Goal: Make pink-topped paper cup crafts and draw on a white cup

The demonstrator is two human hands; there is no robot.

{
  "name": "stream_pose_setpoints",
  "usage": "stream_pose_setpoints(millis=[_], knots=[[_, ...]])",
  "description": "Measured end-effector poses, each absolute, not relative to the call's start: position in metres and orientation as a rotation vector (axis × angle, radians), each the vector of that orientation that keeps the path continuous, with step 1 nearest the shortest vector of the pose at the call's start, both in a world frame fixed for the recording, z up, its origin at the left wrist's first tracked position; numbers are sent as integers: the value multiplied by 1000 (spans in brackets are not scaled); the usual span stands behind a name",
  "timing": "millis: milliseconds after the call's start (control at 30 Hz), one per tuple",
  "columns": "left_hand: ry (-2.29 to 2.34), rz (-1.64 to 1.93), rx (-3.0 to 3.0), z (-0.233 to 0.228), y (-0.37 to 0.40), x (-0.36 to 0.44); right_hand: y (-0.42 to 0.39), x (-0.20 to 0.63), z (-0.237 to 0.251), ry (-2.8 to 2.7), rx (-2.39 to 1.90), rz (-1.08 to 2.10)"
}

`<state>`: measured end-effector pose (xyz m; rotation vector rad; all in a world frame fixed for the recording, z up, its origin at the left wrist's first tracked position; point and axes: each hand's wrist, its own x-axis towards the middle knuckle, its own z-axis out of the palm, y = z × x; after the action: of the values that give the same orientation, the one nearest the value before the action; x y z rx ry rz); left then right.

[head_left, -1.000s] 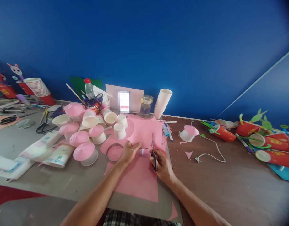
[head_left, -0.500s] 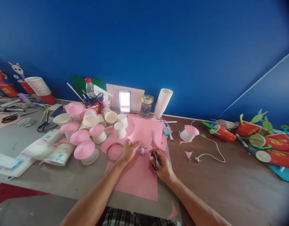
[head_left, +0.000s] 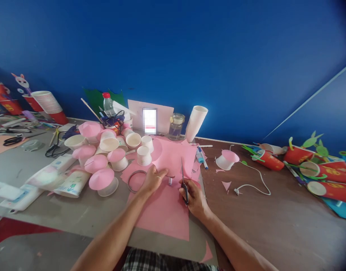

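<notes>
My left hand [head_left: 155, 180] pinches the lower left edge of a sheet of pink paper [head_left: 171, 156], thumb laid along it. In my right hand [head_left: 195, 197] is a pair of scissors [head_left: 184, 184], its blades pointing away from me at the right part of that sheet. Whether the blades are parted is hard to make out. A second pink sheet [head_left: 164, 218] lies flat under both hands. Between the hands rests a small whitish piece [head_left: 170, 181]. Just left of my left hand, a roll of tape [head_left: 130, 184] lies on pink paper.
White paper cups [head_left: 144, 155] and cups topped with pink cones [head_left: 102, 179] crowd the left. At the back stand a glass jar [head_left: 176, 128] and a stack of cups [head_left: 196, 123]. Markers [head_left: 202, 157], a white cable [head_left: 263, 180] and red cups [head_left: 329, 188] lie to the right.
The view has shifted very slightly. Both hands, the scissors and the pink sheet keep almost the same places.
</notes>
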<state>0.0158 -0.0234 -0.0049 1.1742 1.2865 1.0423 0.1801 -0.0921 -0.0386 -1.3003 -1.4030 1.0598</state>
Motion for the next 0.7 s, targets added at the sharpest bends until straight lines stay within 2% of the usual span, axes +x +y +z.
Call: stream_pose_setpoints(millis=[700], knots=[[1260, 1131, 1062, -13, -23, 14, -92, 180, -40, -1382, -1278, 1085]])
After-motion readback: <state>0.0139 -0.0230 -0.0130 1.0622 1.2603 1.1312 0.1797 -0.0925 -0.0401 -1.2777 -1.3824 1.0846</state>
